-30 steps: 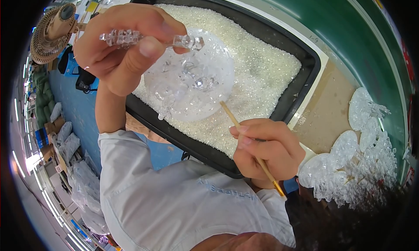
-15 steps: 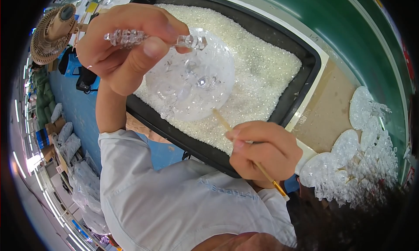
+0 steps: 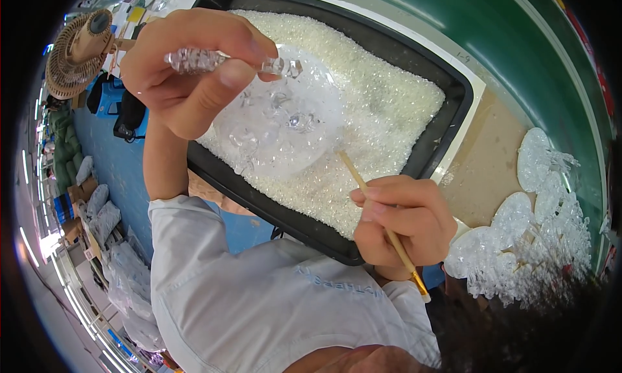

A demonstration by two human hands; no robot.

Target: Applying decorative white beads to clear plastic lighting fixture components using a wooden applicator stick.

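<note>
My left hand (image 3: 194,68) is raised over the far left of a black tray, thumb and fingers closed around a clear faceted stem (image 3: 285,67). Below the hand is a round clear disc (image 3: 311,149) with several shiny faceted pieces near its middle; whether the stem joins it I cannot tell. White, glittering granules (image 3: 382,107) fill the tray around the disc. Toward the tray's near right edge, my right hand (image 3: 408,224) grips a thin paintbrush (image 3: 355,172). Its wooden handle end points at the granules beside the disc, and its pale bristles are down by my sleeve.
The black tray's rim (image 3: 453,123) stands on a white-edged table beside a brown board (image 3: 483,159). Several clear round pieces with dangling beads (image 3: 512,243) are heaped at the right. A green surface (image 3: 479,23) curves behind. At far left is a beige fan (image 3: 78,52).
My right hand has moved slightly right, and the paintbrush's handle end has drawn away from the disc's edge. My left hand has shifted a little to the right with the stem.
</note>
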